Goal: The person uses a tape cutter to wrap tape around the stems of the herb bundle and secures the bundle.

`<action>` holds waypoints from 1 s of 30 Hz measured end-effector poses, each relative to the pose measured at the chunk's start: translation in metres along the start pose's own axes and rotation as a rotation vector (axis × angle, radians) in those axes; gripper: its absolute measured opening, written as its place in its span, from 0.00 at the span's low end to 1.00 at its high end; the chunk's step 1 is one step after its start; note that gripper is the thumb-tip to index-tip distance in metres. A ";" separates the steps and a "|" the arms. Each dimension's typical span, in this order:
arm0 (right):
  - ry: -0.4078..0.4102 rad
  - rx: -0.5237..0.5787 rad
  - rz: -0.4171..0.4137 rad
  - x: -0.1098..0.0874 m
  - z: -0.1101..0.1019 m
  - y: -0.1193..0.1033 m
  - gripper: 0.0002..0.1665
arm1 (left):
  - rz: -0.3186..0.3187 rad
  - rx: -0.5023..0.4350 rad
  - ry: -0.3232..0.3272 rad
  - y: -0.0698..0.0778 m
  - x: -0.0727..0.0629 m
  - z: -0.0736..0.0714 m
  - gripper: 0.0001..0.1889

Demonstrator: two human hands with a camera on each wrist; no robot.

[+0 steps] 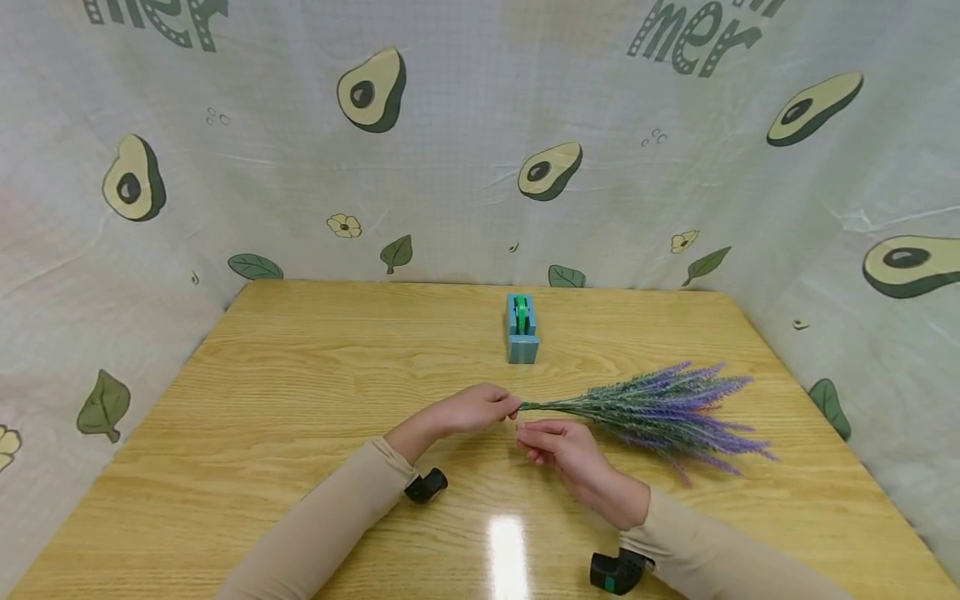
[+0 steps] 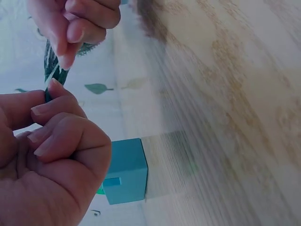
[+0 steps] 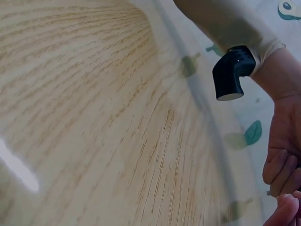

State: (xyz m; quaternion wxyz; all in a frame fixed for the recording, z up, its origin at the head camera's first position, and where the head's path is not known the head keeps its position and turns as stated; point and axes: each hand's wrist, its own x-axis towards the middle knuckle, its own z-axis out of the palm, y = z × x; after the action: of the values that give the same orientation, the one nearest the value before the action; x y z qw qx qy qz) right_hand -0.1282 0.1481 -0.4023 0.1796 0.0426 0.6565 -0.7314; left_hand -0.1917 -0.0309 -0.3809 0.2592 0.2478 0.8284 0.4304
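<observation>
My left hand (image 1: pixel 476 408) pinches the green stem ends of a bunch of artificial lavender (image 1: pixel 667 412). Its purple flower heads fan out to the right on the table. Just below the stem ends, my right hand (image 1: pixel 558 446) has thumb and forefinger pressed together on what looks like a thin clear strip of tape, too faint to make out well. In the left wrist view, the left hand (image 2: pixel 61 155) grips the stems (image 2: pixel 52 70), with the right hand (image 2: pixel 82 21) close above. A blue tape dispenser (image 1: pixel 522 348) with a green roll stands behind both hands.
The wooden table (image 1: pixel 337 350) reaches back to a hanging cloth (image 1: pixel 465 167) printed with avocados and leaves. Black wrist cameras sit on the left forearm (image 1: pixel 345 500) and right forearm (image 1: pixel 712 542). A light reflection shows on the table's front part.
</observation>
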 end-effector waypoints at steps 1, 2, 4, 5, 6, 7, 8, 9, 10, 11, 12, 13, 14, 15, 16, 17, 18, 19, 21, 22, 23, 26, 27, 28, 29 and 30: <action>-0.002 0.001 0.000 0.001 -0.001 0.001 0.17 | 0.006 0.023 0.006 0.000 0.001 0.000 0.20; -0.001 0.002 0.001 0.002 -0.002 0.001 0.17 | 0.015 0.042 0.011 0.000 0.001 0.000 0.20; 0.000 0.004 0.003 0.004 -0.003 0.002 0.17 | 0.027 0.056 0.013 0.000 0.002 -0.001 0.19; -0.001 0.009 0.006 0.005 -0.003 0.003 0.17 | 0.032 0.061 0.015 0.000 0.003 -0.001 0.19; -0.004 0.017 0.010 0.006 -0.004 0.003 0.17 | 0.038 0.063 0.015 0.000 0.003 -0.001 0.19; -0.005 0.025 0.014 0.007 -0.004 0.004 0.17 | 0.043 0.065 0.015 0.000 0.003 -0.001 0.19; -0.008 0.037 0.020 0.008 -0.004 0.004 0.16 | 0.048 0.067 0.016 0.000 0.003 -0.001 0.18; -0.014 0.052 0.026 0.008 -0.005 0.004 0.16 | 0.052 0.066 0.014 0.000 0.003 -0.001 0.18; -0.020 0.067 0.032 0.009 -0.005 0.004 0.16 | 0.056 0.067 0.011 0.000 0.003 -0.001 0.18; -0.023 0.082 0.036 0.009 -0.005 0.005 0.16 | 0.058 0.065 0.009 0.000 0.003 -0.001 0.18; -0.028 0.093 0.041 0.009 -0.006 0.005 0.17 | 0.059 0.063 0.005 0.000 0.003 -0.001 0.18; -0.031 0.103 0.051 0.009 -0.006 0.005 0.18 | 0.057 0.065 0.001 0.000 0.003 -0.002 0.18; -0.037 0.105 0.063 0.009 -0.006 0.006 0.19 | 0.058 0.060 -0.002 0.000 0.003 -0.002 0.18; -0.041 0.109 0.075 0.009 -0.007 0.006 0.20 | 0.059 0.060 -0.003 0.000 0.003 -0.003 0.18; -0.041 0.108 0.087 0.009 -0.007 0.007 0.21 | 0.060 0.054 -0.005 0.001 0.004 -0.004 0.18; -0.041 0.102 0.092 0.008 -0.007 0.007 0.22 | 0.065 0.045 -0.005 0.001 0.004 -0.005 0.19; -0.044 0.090 0.097 0.008 -0.007 0.008 0.22 | 0.068 0.037 -0.007 0.002 0.005 -0.006 0.19; -0.050 0.070 0.098 0.007 -0.007 0.008 0.22 | 0.072 0.030 -0.007 0.002 0.005 -0.007 0.19; -0.072 0.005 0.080 0.004 -0.008 0.006 0.21 | 0.079 0.026 -0.009 0.003 0.006 -0.009 0.20; -0.095 -0.049 0.060 0.003 -0.008 0.004 0.20 | 0.082 0.027 -0.011 0.003 0.006 -0.009 0.19; -0.124 -0.102 0.038 0.001 -0.008 0.001 0.19 | 0.085 0.036 -0.012 0.003 0.006 -0.009 0.19; -0.232 -0.284 -0.051 -0.007 -0.008 -0.014 0.18 | 0.086 0.067 -0.016 0.003 0.006 -0.007 0.18; -0.263 -0.345 -0.105 -0.009 -0.009 -0.021 0.17 | 0.088 0.074 -0.016 0.003 0.005 -0.007 0.18; -0.287 -0.398 -0.168 -0.010 -0.010 -0.028 0.16 | 0.089 0.080 -0.016 0.003 0.005 -0.006 0.17; -0.296 -0.449 -0.231 -0.011 -0.011 -0.036 0.15 | 0.091 0.081 -0.016 0.003 0.005 -0.006 0.17; -0.290 -0.507 -0.305 -0.011 -0.014 -0.044 0.13 | 0.093 0.080 -0.016 0.003 0.005 -0.006 0.17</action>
State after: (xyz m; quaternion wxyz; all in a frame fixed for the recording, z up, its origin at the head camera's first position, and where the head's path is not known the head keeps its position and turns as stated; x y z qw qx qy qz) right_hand -0.1346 0.1669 -0.3590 0.1644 -0.2070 0.7840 -0.5616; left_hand -0.1986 -0.0297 -0.3765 0.2352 0.2996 0.8305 0.4065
